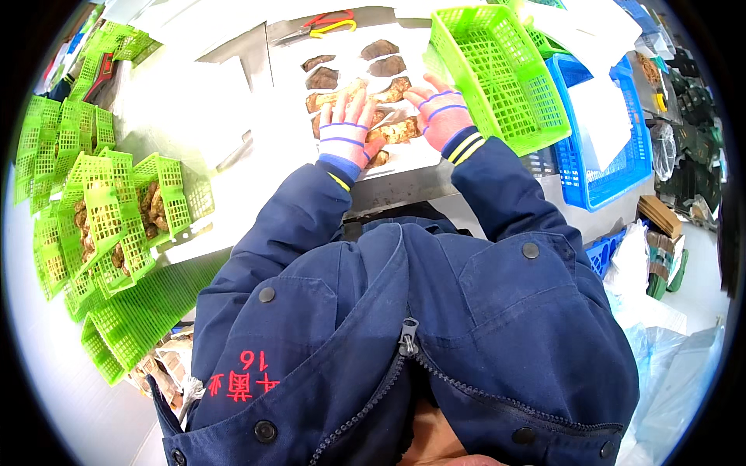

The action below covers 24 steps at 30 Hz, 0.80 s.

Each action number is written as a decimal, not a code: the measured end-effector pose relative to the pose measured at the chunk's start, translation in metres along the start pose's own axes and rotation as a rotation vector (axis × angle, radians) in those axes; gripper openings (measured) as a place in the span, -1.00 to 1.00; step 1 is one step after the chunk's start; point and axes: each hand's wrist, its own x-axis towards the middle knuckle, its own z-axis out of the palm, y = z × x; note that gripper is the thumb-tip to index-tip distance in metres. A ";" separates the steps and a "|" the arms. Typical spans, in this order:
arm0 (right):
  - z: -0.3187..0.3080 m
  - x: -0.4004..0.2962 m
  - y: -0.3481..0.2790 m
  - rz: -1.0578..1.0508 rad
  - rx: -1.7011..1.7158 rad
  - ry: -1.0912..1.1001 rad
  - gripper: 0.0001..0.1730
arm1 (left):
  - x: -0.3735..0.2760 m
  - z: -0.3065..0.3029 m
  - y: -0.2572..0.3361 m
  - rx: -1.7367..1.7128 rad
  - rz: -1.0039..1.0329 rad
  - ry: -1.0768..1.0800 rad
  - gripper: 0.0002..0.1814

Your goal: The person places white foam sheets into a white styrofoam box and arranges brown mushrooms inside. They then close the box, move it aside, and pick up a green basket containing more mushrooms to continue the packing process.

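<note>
Several brown mushrooms lie in rows on white paper on the metal table; dark caps [380, 49] are at the far side, pale thick stems [398, 131] nearer me. My left hand [348, 129], in a pink glove with blue stripes, rests palm down over the mushrooms at the left, fingers apart; part of them is hidden beneath it. My right hand [438, 110], gloved alike, is at the right edge of the rows, its fingertips by a mushroom [396, 89]; whether it touches is unclear. Scissors with red and yellow handles [326, 24] lie beyond the paper.
A green plastic basket [495, 76] stands right of my right hand, with a blue crate [638, 140] holding white sheets farther right. At the left, green baskets [99, 204] are clustered, some holding mushrooms [152, 209]. Overexposed white sheets [204, 116] cover part of the table.
</note>
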 end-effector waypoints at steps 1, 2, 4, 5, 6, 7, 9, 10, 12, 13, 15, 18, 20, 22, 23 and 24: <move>0.003 0.002 -0.003 -0.019 -0.056 -0.014 -0.60 | -0.002 0.000 -0.002 0.098 0.000 -0.103 -0.23; 0.008 0.002 -0.003 -0.015 -0.080 -0.014 -0.63 | -0.003 0.002 -0.003 0.118 -0.004 -0.121 -0.24; 0.019 0.003 0.000 -0.007 -0.128 -0.013 -0.68 | -0.005 0.006 -0.005 0.158 -0.012 -0.157 -0.26; 0.021 0.004 -0.002 -0.006 -0.099 0.048 -0.77 | -0.006 0.007 -0.006 0.129 -0.005 -0.157 -0.28; 0.023 0.002 -0.001 -0.006 -0.082 -0.007 -0.78 | -0.007 0.008 -0.005 0.136 -0.005 -0.168 -0.28; 0.026 -0.002 0.001 -0.006 -0.065 -0.061 -0.79 | -0.009 0.009 -0.004 0.142 -0.004 -0.178 -0.28; 0.021 0.000 0.001 -0.031 -0.053 -0.021 -0.80 | -0.010 0.010 -0.005 0.169 -0.011 -0.183 -0.28; 0.016 -0.002 0.001 0.008 -0.013 0.024 -0.76 | -0.009 0.009 -0.006 0.153 -0.019 -0.183 -0.29; 0.000 -0.002 0.001 0.040 0.061 0.160 -0.70 | -0.008 0.006 -0.004 0.117 -0.034 -0.186 -0.29; -0.010 -0.002 0.002 0.064 0.069 0.138 -0.63 | -0.008 0.006 -0.006 0.122 -0.034 -0.168 -0.27; -0.013 0.004 0.002 0.004 0.065 0.145 -0.59 | -0.005 0.002 -0.007 0.139 -0.032 -0.149 -0.25; 0.000 0.016 -0.001 -0.025 -0.006 -0.080 -0.47 | -0.002 0.005 -0.011 0.202 -0.037 -0.211 -0.23; 0.014 0.007 -0.004 0.004 -0.059 -0.083 -0.44 | -0.005 0.008 -0.010 0.196 -0.034 -0.197 -0.23; 0.021 0.002 -0.004 0.042 -0.039 -0.069 -0.42 | -0.004 0.008 -0.012 0.228 -0.014 -0.198 -0.22; 0.019 0.006 -0.003 0.028 -0.044 -0.049 -0.43 | -0.003 0.005 -0.012 0.192 -0.024 -0.195 -0.24; 0.014 0.007 -0.001 0.034 0.025 0.035 -0.44 | -0.002 0.001 -0.011 0.157 -0.032 -0.192 -0.26</move>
